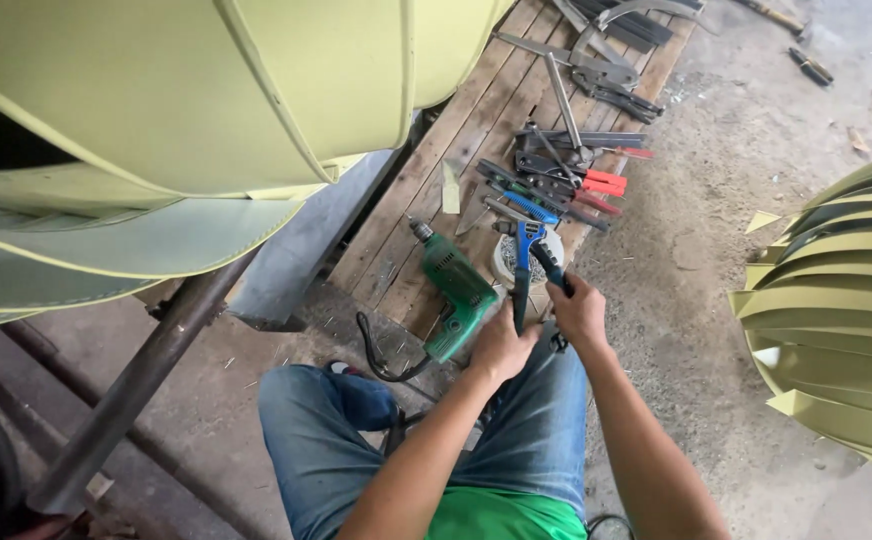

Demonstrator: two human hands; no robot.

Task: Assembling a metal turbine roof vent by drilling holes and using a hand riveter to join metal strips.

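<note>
Your own body, seen from above: a bright green shirt [504,517] at the lower edge; blue denim jeans [326,440] covering both knees; both forearms bare, with no sleeves, gloves or wristwear on your left hand [501,347] or right hand [580,312].

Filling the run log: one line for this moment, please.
left hand: grips one riveter handle | right hand: grips other handle | blue hand riveter: held | green drill: on pallet
</note>
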